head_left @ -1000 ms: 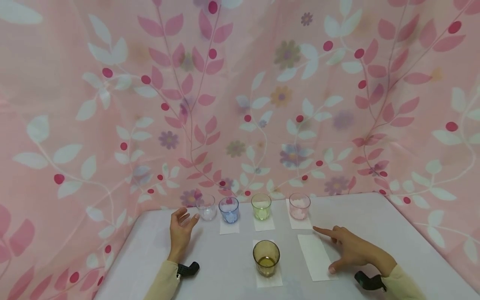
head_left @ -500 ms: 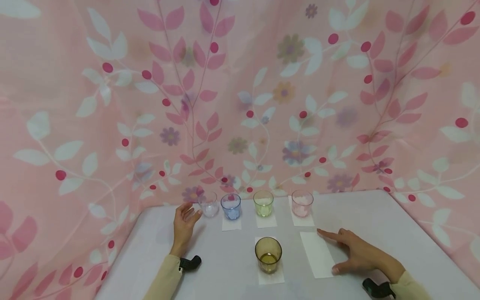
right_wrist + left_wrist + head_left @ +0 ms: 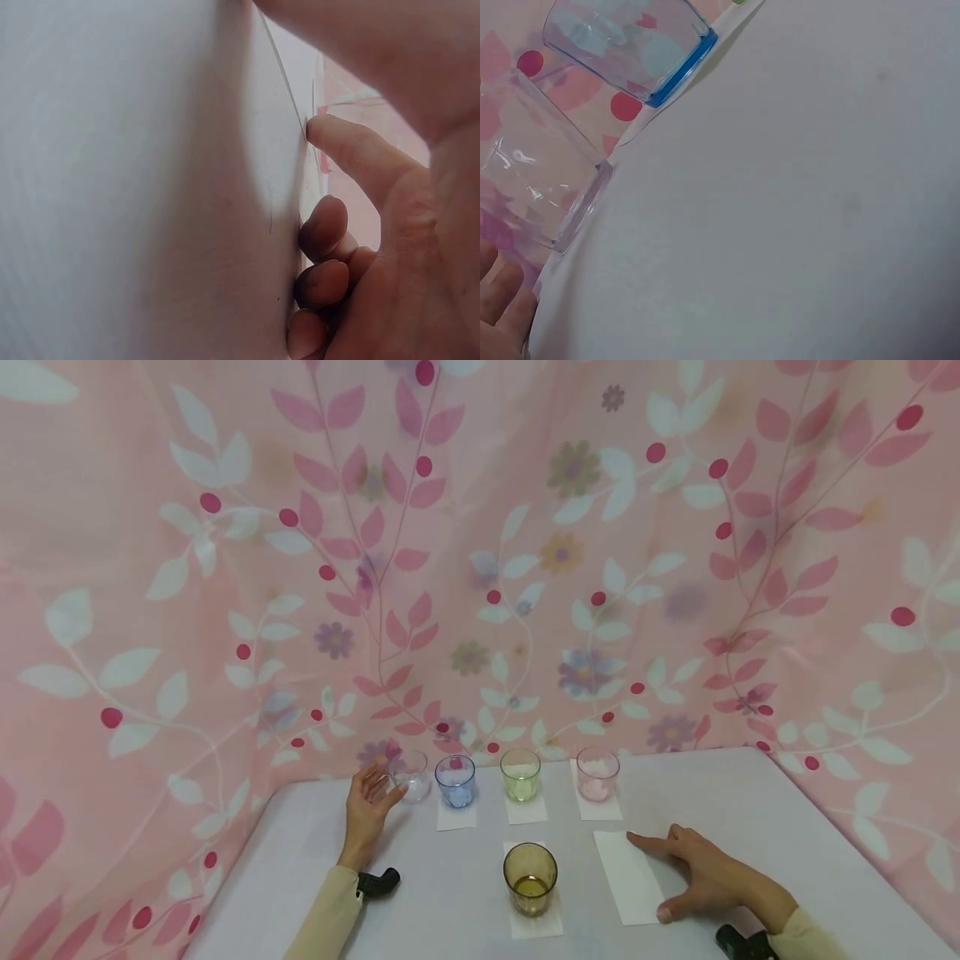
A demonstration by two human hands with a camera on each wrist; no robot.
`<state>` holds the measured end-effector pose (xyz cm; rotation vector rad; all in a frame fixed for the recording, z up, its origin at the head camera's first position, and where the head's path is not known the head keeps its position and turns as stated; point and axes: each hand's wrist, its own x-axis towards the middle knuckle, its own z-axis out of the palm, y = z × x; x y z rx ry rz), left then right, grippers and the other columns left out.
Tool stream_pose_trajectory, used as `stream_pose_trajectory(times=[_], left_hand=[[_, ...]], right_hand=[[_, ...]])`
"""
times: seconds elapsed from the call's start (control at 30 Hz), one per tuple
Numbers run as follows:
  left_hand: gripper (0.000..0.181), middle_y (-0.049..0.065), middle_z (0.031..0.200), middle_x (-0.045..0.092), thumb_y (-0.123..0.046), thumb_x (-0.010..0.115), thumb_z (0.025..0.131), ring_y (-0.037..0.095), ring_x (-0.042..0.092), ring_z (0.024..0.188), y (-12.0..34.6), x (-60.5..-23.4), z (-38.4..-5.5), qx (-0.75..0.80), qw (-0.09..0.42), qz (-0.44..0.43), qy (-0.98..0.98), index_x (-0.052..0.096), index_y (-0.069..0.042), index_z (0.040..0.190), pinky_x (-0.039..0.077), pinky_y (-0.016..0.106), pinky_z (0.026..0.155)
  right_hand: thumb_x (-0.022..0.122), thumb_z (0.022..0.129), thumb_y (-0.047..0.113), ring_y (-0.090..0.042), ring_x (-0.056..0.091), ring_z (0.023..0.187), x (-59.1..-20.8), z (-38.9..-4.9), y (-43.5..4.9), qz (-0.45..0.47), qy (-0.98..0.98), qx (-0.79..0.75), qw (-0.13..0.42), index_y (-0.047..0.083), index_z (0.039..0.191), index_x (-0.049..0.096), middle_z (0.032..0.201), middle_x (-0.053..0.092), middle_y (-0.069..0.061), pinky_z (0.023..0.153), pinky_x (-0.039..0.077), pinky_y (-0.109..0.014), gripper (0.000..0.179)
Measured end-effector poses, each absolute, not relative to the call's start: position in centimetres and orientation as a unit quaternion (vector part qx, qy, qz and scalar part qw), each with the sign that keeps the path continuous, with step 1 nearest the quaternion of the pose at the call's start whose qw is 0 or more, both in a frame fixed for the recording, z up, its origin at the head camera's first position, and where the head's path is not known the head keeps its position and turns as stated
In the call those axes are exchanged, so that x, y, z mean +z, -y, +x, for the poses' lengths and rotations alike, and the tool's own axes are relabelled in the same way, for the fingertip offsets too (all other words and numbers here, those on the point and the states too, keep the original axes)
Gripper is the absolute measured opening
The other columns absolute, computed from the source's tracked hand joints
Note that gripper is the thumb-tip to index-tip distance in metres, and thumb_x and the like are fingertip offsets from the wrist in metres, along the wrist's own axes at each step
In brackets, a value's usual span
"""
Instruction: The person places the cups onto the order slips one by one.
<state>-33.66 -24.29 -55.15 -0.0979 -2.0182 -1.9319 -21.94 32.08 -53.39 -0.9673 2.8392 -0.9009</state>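
My left hand (image 3: 367, 810) is beside a clear glass (image 3: 414, 781) at the back left, its fingers loosely bent and its thumb near the glass's front. In the left wrist view, the fingers (image 3: 506, 304) show just apart from that glass (image 3: 540, 172). On the right, my right hand (image 3: 708, 877) touches a white paper slip (image 3: 626, 877) with the index fingertip at its far edge and the thumb at its near right corner. Its other fingers (image 3: 322, 285) are curled beneath the palm in the right wrist view.
Blue (image 3: 455, 783), green (image 3: 521, 777) and pink (image 3: 597, 775) glasses stand on white slips along the table's back edge. Nearer the front, a brown glass (image 3: 530, 881) stands on another slip. A pink floral curtain (image 3: 480, 568) hangs right behind the white table (image 3: 442, 893).
My left hand has moved right, closer to the clear glass. My right index fingertip has come nearer, from beyond the bare slip to its far edge. The glasses stay put.
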Motion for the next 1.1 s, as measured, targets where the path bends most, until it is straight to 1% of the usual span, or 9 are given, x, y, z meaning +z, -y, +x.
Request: stream_pose_trajectory(times=[0.2,0.33,0.43,0.5,0.57,0.73,0.83,0.9,1.1], left_hand=[[0.086,0.022,0.165,0.042,-0.007,0.085,0.09,0.041,0.04,0.153,23.3,-55.2,-34.8,-0.669,0.158,-0.041,0.725,0.037,-0.002,0.16,0.029,0.057,0.129],[0.082,0.019,0.163,0.046,-0.01,0.087,0.089,0.039,0.043,0.152,22.8,-55.1,-35.3,-0.661,0.156,-0.045,0.732,0.043,-0.008,0.159,0.032,0.056,0.128],[0.078,0.019,0.157,0.054,-0.011,0.087,0.089,0.036,0.051,0.146,22.5,-55.2,-35.6,-0.656,0.162,-0.043,0.736,0.049,-0.011,0.156,0.04,0.046,0.124],[0.077,0.02,0.152,0.059,-0.01,0.088,0.088,0.036,0.055,0.141,22.4,-55.2,-35.7,-0.654,0.165,-0.04,0.737,0.051,-0.01,0.155,0.046,0.035,0.118],[0.075,0.021,0.148,0.062,-0.009,0.088,0.088,0.038,0.058,0.138,22.2,-55.2,-35.7,-0.653,0.17,-0.039,0.737,0.052,-0.008,0.154,0.049,0.027,0.112],[0.072,0.024,0.143,0.065,-0.006,0.088,0.086,0.037,0.062,0.13,22.2,-55.1,-35.5,-0.651,0.182,-0.038,0.736,0.056,-0.004,0.15,0.053,0.017,0.1],[0.067,0.024,0.14,0.066,-0.007,0.089,0.086,0.032,0.066,0.123,22.5,-55.0,-35.5,-0.649,0.193,-0.035,0.735,0.06,-0.003,0.147,0.054,0.012,0.092],[0.063,0.027,0.139,0.066,-0.005,0.087,0.087,0.028,0.068,0.119,22.8,-54.8,-35.5,-0.655,0.197,-0.036,0.728,0.062,-0.002,0.145,0.054,0.01,0.089],[0.06,0.029,0.137,0.065,-0.006,0.085,0.09,0.002,0.072,0.104,24.0,-53.7,-35.2,-0.683,0.193,-0.01,0.704,0.062,-0.001,0.144,0.057,0.01,0.088]], right_hand=[[0.096,0.069,0.054,0.002,0.035,0.084,-53.4,-21.8,-32.0,-0.307,-0.91,-0.279,0.007,0.029,0.158,0.053,0.091,0.041,0.008,0.067,0.03,-0.022,0.102],[0.097,0.068,0.053,0.001,0.035,0.085,-53.3,-21.7,-32.0,-0.307,-0.91,-0.279,0.01,0.029,0.158,0.052,0.092,0.042,0.008,0.067,0.031,-0.022,0.104],[0.097,0.069,0.052,0.001,0.035,0.085,-53.3,-21.8,-31.9,-0.305,-0.91,-0.28,0.014,0.029,0.159,0.052,0.092,0.042,0.008,0.067,0.031,-0.022,0.103],[0.097,0.069,0.052,0.001,0.035,0.085,-53.2,-21.8,-31.9,-0.301,-0.911,-0.281,0.018,0.03,0.159,0.051,0.092,0.042,0.008,0.067,0.031,-0.023,0.103],[0.097,0.069,0.052,0.001,0.035,0.085,-53.2,-21.8,-32.0,-0.3,-0.912,-0.281,0.021,0.03,0.159,0.051,0.092,0.042,0.007,0.066,0.031,-0.023,0.103],[0.097,0.069,0.052,0.001,0.035,0.085,-53.2,-21.8,-32.0,-0.297,-0.912,-0.28,0.026,0.03,0.159,0.051,0.093,0.042,0.007,0.067,0.031,-0.023,0.103],[0.097,0.069,0.053,0.0,0.036,0.085,-53.1,-21.8,-31.8,-0.29,-0.914,-0.281,0.034,0.028,0.159,0.051,0.093,0.043,0.007,0.067,0.031,-0.023,0.104],[0.096,0.069,0.054,-0.001,0.036,0.086,-53.0,-21.8,-31.7,-0.28,-0.917,-0.28,0.044,0.028,0.159,0.05,0.093,0.043,0.006,0.067,0.031,-0.023,0.104],[0.096,0.068,0.056,-0.003,0.035,0.085,-52.6,-21.7,-31.4,-0.25,-0.928,-0.269,0.068,0.03,0.16,0.05,0.093,0.042,0.004,0.065,0.029,-0.023,0.105]])
